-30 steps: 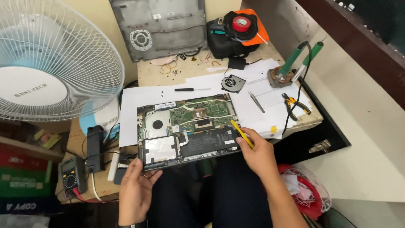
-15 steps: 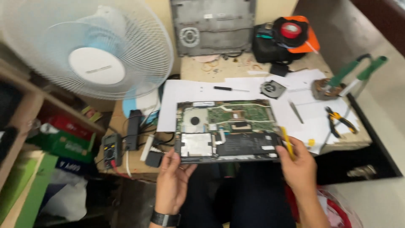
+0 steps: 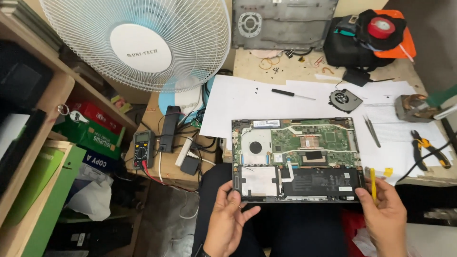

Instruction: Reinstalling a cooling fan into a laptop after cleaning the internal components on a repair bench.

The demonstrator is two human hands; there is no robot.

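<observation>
Standing at the far left, a white desk fan faces the desk, with a digital multimeter below it. Further right, the left hand supports the front left corner of the opened laptop, thumb on its edge and fingers spread open beneath. At the laptop's front right corner, the right hand has its fingers closed around a yellow pry tool. Beyond lie tweezers and pliers.

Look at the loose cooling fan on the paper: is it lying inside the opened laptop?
No, the loose cooling fan lies on paper beyond the opened laptop.
</observation>
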